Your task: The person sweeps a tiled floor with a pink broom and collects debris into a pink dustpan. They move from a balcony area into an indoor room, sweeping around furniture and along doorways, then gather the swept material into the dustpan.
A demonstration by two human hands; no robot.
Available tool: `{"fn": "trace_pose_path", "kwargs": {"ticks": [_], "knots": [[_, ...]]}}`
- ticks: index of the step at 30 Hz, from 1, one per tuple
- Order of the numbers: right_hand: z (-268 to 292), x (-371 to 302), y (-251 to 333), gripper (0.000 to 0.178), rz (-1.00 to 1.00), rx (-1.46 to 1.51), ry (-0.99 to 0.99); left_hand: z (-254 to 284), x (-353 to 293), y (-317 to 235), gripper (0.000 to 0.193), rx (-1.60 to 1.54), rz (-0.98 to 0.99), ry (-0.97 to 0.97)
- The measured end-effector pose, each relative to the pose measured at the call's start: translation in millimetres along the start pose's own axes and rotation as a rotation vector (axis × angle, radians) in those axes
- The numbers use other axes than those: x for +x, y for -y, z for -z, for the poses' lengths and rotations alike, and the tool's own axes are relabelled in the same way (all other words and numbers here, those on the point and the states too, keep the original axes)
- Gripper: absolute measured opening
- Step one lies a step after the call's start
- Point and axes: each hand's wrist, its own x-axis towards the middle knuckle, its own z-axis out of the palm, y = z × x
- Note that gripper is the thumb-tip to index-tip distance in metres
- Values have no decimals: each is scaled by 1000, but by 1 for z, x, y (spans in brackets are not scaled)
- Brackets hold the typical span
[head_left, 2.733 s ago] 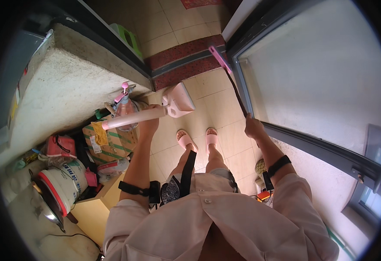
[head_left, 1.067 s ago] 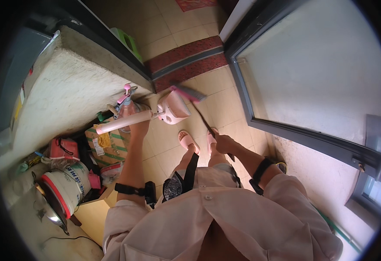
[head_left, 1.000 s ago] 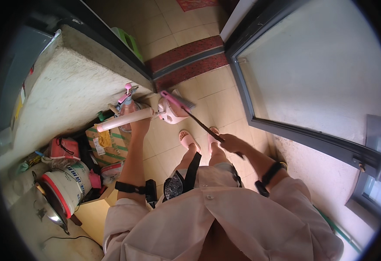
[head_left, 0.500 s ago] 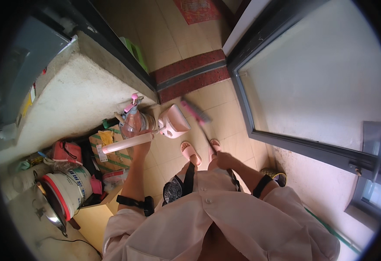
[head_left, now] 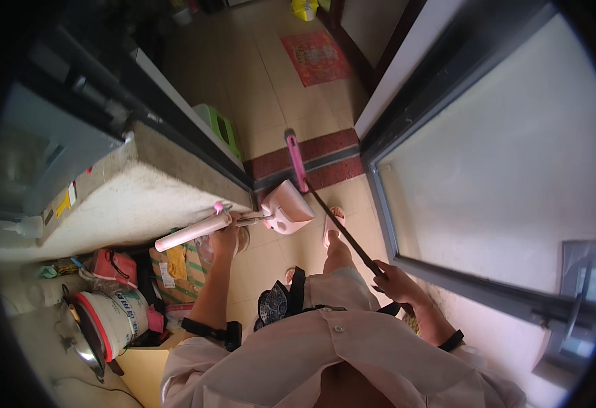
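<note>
The broom [head_left: 297,162] reaches forward from the right, its pink head seen over the red threshold [head_left: 339,172]; whether it touches there, I can't tell. Just beside that head, to the left and nearer, is the pale pink dustpan [head_left: 288,208] — over the tiled floor [head_left: 262,289] at the threshold's near edge. The right hand [head_left: 396,282] has its fingers clamped around the broom's dark stick. The left hand [head_left: 225,238] has its fingers closed around the dustpan's handle, whose thick pink end slants away to the left.

Between the hands, a foot in a pink slipper [head_left: 334,224] stands near the threshold. On the left, a green-striped cardboard box [head_left: 188,289] sits by the low wall [head_left: 151,197], and nearer stands a white bucket [head_left: 119,319] with a red rim. Beyond the threshold are a green stool [head_left: 224,128] and a red mat [head_left: 317,58]; a glazed door [head_left: 495,156] fills the right — grey-framed.
</note>
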Motion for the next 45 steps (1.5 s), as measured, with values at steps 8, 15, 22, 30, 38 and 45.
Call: {"fn": "trace_pose_path", "kwargs": {"ticks": [8, 15, 22, 30, 38, 45], "knots": [[133, 138, 45, 29, 275, 19, -119, -120, 102, -94, 17, -7, 28, -129], [226, 248, 115, 39, 136, 346, 96, -203, 193, -155, 19, -126, 12, -264], [278, 382, 195, 34, 190, 244, 124, -222, 307, -188, 17, -177, -3, -398], [329, 494, 317, 24, 303, -226, 57, -204, 421, -240, 25, -320, 6, -601], [368, 626, 440, 23, 640, -640, 191, -174, 515, -260, 27, -409, 12, -861], [361, 763, 577, 38, 753, -1053, 361, -159, 585, -274, 25, -474, -6, -1084]]}}
